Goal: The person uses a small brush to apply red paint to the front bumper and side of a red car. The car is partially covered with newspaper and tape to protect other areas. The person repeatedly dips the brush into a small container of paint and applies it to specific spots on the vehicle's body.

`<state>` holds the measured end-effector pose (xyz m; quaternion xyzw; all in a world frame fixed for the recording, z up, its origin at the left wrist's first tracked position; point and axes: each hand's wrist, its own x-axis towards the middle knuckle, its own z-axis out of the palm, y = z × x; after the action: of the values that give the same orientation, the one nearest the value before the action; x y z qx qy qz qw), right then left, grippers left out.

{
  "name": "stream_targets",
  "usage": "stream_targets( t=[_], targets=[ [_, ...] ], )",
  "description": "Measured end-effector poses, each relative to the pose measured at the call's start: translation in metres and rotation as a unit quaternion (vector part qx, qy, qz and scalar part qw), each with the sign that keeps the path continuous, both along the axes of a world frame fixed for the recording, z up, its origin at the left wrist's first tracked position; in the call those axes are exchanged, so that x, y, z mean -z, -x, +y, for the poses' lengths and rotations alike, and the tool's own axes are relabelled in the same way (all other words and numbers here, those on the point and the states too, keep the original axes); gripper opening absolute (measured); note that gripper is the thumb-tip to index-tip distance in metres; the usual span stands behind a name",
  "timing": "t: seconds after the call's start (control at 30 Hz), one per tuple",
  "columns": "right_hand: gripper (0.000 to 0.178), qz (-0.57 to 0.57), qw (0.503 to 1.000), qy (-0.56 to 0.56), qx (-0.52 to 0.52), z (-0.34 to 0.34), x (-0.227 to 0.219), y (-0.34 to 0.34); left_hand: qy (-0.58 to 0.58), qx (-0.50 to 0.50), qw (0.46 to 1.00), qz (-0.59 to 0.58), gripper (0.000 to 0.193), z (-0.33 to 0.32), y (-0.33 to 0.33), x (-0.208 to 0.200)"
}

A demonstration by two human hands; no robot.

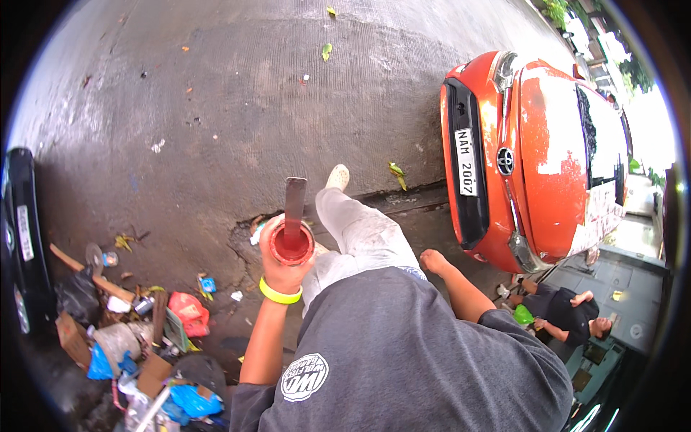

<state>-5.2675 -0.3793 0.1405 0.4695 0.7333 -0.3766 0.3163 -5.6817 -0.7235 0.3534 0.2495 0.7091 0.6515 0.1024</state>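
My left hand (282, 275) is wrapped round a small open can (309, 246) with red paint inside, held in front of my left leg. A flat, dark stir stick (294, 198) stands up out of the can, its lower part coated red. A yellow-green band (280, 294) circles that wrist. My right hand (432, 261) hangs at my right side with its fingers curled in; nothing shows sticking out of it. My grey trousers (367, 230) and one pale clog (337, 177) are below me, the leg in mid-stride or stretched forward.
An orange-red car (541, 173) with pale patches and paper on its body stands to my right. Mixed rubbish (155, 338) is heaped at lower left, near a dark car bumper (27, 241). Another person (565, 313) is at lower right. Wet concrete (252, 108) stretches ahead, with scattered leaves.
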Motion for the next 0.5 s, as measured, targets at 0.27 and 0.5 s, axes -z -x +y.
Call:
stream_targets(
  t=[0.27, 0.5],
  targets=[
    [0.036, -0.035, 0.999, 0.02, -0.014, 0.011, -0.01, 0.136, 0.011, 0.055, 0.998, -0.015, 0.099, 0.11, 0.134, -0.019],
    [0.033, 0.123, 0.987, -0.085, -0.059, 0.153, -0.034, 0.327, 0.026, 0.171, 0.985, 0.001, 0.096, 0.223, 0.265, -0.059]
  ],
)
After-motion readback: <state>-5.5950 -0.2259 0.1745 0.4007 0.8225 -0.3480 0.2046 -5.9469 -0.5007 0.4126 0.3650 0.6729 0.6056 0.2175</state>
